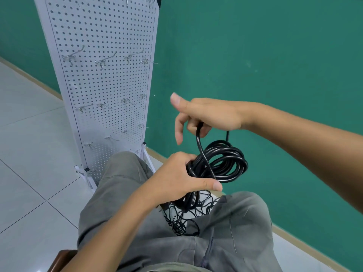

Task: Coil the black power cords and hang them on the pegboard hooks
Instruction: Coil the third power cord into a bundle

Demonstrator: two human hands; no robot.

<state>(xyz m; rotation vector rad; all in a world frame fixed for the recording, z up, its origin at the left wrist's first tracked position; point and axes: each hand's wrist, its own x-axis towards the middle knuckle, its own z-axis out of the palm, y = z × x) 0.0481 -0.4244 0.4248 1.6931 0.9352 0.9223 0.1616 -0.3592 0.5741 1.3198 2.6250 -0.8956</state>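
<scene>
Low in the centre of the frame, the left hand point(176, 179) grips a bundle of black loops, the coiled cord point(222, 161), with its fingers wrapped round one side of the bundle and its thumb lying across the front. Just above it, the right hand point(204, 116) holds the free run of the same cord, curled fingers closed on it while the thumb and forefinger stick out straight. That free strand drops from the right hand and crosses the coil diagonally.

Below the left hand, between the person's knees, a loose tangle of more black cord point(182, 218) lies on the floor. The white pegboard point(102, 79) stands at the upper left of the frame, and its metal hooks point(104, 60) are bare.

The step in hand looks like wrapping the tail around the coil to bind it. To do that well, the left hand should keep the loops pinched flat and even, so none slips out. The right hand should draw the strand snug across the middle of the bundle, feeding each turn beside the previous one. Enough loop should stay open at one end to go over a hook.
</scene>
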